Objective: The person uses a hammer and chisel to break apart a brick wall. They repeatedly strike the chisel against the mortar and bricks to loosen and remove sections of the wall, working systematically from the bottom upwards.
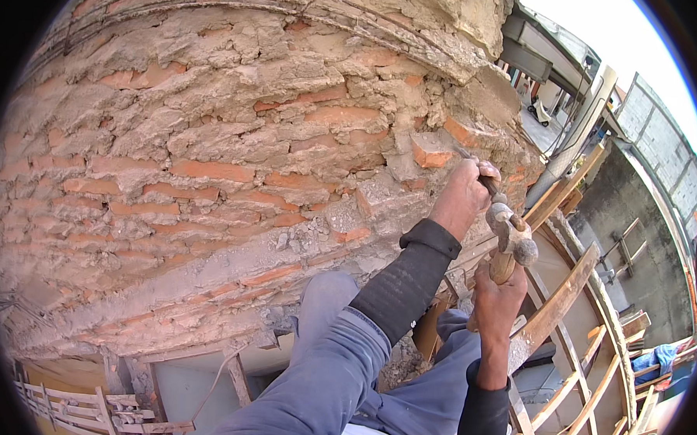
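Note:
My left hand (pixel 465 187) is wrapped around a metal chisel (pixel 489 184). The chisel's tip points into the corner of a broken brick wall (pixel 213 112), close to a protruding orange brick (pixel 433 151) and a second brick (pixel 462 131) beyond it. Whether the tip touches either one I cannot tell. My right hand (pixel 501 297) grips the wooden handle of a ball-peen hammer (pixel 508 227), just below its head. The hammer head is right by the chisel's struck end; contact between them is unclear.
Mortar rubble (pixel 301 236) lies on the ledge at the wall's foot. Bent rebar (pixel 241 2) crosses the wall's top. Wooden planks (pixel 555 302) and a timber frame (pixel 585 397) stand over a drop at right. A grey post (pixel 579 134) rises behind the corner. Slats (pixel 83 404) sit lower left.

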### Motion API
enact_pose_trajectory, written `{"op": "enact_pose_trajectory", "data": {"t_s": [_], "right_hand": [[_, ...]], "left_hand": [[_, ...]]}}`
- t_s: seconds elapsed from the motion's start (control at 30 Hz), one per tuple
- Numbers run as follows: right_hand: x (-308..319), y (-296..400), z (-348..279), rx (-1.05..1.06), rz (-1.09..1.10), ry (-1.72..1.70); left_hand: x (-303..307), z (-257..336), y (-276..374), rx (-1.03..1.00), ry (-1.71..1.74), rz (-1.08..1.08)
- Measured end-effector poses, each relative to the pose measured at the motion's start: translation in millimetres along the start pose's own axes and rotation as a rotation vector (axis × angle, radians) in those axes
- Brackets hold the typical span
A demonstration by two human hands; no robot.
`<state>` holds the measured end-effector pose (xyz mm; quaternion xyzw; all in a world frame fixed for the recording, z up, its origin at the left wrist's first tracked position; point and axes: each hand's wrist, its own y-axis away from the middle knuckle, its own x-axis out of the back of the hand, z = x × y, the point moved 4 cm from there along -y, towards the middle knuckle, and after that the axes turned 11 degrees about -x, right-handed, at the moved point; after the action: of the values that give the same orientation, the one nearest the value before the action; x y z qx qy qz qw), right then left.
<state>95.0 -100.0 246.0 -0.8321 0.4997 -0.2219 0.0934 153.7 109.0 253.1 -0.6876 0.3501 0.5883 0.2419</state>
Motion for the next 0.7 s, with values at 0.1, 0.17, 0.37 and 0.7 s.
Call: {"op": "enact_pose_trajectory", "data": {"t_s": [0.1, 0.17, 0.37, 0.7], "right_hand": [[25, 22, -32, -0.083, 0.088, -0.212], [39, 32, -72, 0.077, 0.185, -0.476], [-12, -11, 10, 0.231, 0.071, -0.113], [20, 22, -13, 0.322, 0.278, -0.374]], "left_hand": [[4, -7, 14, -0.017, 0.015, -0.025], [4, -3, 9, -0.034, -0.025, 0.008], [21, -1, -22, -0.030, 0.006, 0.091], [0, 0, 12, -0.316, -0.690, -0.520]]}}
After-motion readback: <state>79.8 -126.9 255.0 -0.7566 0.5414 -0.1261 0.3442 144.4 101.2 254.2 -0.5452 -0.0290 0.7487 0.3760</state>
